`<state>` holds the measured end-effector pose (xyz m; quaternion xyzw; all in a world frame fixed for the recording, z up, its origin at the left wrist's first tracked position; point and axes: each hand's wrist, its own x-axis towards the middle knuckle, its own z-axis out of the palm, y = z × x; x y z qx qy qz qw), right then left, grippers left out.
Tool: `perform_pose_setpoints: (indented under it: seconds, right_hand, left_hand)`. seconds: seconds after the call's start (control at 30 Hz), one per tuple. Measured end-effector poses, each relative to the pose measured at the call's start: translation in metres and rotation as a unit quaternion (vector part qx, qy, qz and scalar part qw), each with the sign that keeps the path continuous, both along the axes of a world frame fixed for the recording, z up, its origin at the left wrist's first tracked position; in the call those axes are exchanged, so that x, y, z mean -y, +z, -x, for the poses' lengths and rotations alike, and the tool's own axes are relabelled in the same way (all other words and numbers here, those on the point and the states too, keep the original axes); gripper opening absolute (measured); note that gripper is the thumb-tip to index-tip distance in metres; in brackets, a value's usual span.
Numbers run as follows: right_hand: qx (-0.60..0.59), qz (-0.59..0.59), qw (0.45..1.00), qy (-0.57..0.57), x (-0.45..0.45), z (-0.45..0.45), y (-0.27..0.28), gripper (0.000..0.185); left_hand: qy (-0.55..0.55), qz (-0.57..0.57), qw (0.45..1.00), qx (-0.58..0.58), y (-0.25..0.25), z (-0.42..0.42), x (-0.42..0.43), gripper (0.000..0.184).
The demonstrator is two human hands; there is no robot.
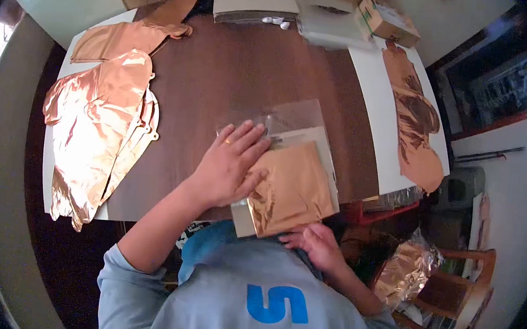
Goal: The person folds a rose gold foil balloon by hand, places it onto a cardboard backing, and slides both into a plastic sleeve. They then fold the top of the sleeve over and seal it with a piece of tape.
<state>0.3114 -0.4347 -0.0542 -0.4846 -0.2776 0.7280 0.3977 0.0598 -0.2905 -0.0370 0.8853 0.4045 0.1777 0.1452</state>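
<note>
A clear plastic bag (301, 112) lies at the near edge of the table, holding a flat, folded copper-coloured foil balloon (297, 184) with a pale card (243, 221) behind it. My left hand (228, 164) rests flat across the left side of the bag, fingers stretched out and a ring on one of them. At the bag's near edge, close to my shirt, is my right hand (322, 249). Its fingers are bent in at that edge and appear to pinch it; the fingertips are partly hidden.
Flat copper foil balloons (98, 115) are stacked on the left of the brown table (235, 65). Another foil balloon (413, 116) lies on the right. Cardboard boxes (387, 22) and small white pieces (276, 21) are at the back. A wooden chair (465, 295) with a foil-filled bag (407, 273) stands to the right.
</note>
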Motion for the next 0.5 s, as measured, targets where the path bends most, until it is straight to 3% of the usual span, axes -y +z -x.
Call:
perform_pose_setpoints:
  seconds: [0.07,0.17,0.27,0.5]
  right_hand:
    - [-0.124,0.060,0.987,-0.088,0.001,0.017,-0.002,0.039]
    - [-0.121,0.068,0.989,-0.047,0.000,0.012,-0.007,0.036]
    - [-0.039,0.062,0.995,-0.068,-0.001,0.019,-0.009,0.035]
    - [-0.020,0.053,0.996,-0.071,-0.010,0.020,0.000,0.033]
  left_hand:
    - [-0.008,0.029,0.999,0.024,0.006,-0.003,0.008,0.055]
    - [0.001,0.097,0.993,0.074,0.015,0.002,-0.004,0.050]
    - [-0.019,0.056,0.996,0.062,0.011,0.012,-0.025,0.048]
    - [0.035,0.031,0.999,-0.004,0.002,0.031,-0.060,0.045]
